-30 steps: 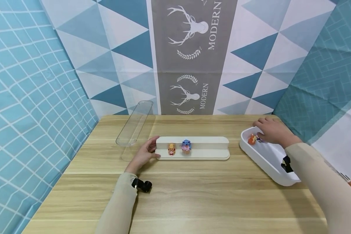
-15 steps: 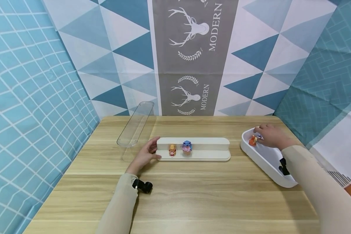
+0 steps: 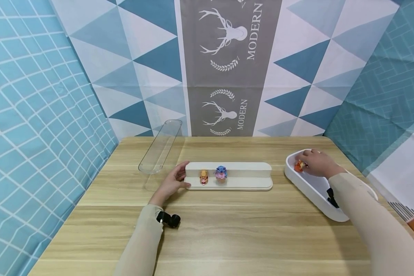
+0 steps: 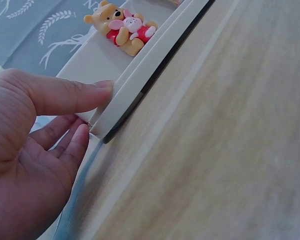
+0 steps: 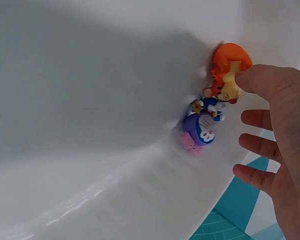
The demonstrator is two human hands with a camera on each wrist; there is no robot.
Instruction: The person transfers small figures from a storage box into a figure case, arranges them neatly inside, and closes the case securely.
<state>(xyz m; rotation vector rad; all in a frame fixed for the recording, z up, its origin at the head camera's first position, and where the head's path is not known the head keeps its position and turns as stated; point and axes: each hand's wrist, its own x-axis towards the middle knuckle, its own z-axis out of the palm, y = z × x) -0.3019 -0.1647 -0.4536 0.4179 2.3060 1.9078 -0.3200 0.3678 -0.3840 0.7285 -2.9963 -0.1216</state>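
Fingers point(image 5: 252, 80) of your right hand point(image 3: 315, 163) were spread and loose, one tip touching the orange figurine point(image 5: 227, 75) at the far end of the white tub point(image 3: 310, 188); nothing gripped. The blue figurine point(image 5: 202, 127) lay just beside it, nearer your palm. Your left hand point(image 3: 170, 183) was open, thumb and fingertips braced on the left end of the stepped stand point(image 3: 248, 172), whose long axis ran left-right across the counter point(image 3: 227, 230).

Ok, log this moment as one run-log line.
left hand: touches end of white stepped display stand | right hand: fingertip on orange figurine in white plastic bin | table: wooden
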